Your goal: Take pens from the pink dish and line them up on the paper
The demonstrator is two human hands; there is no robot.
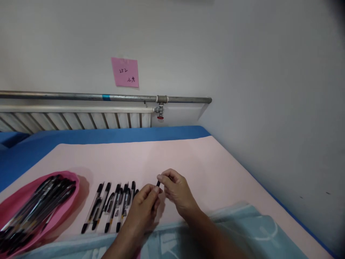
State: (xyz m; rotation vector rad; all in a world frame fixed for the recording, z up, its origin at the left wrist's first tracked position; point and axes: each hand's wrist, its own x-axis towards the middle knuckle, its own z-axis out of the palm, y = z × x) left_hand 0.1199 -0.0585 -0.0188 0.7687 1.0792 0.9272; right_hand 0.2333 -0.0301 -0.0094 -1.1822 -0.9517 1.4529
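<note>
My left hand [147, 203] is closed, with a short black pen part [158, 183] standing up between its thumb and fingers. The rest of that piece is hidden in the grip. My right hand [176, 189] pinches at the upper end of the black part; whatever lies between its thumb and finger is too small to make out. Left of my hands, several clear-barrelled pens [101, 207] with black ends lie side by side, with loose black caps [109, 202] among them. My left hand partly covers the right end of this row.
A pink basket [77, 181] holds many dark pens [40, 205] at the left. A light blue cloth [242, 226] runs along the near edge of the pale pink tabletop [188, 154]. Behind are a radiator [81, 120], a pipe [129, 98] and a wall at the right.
</note>
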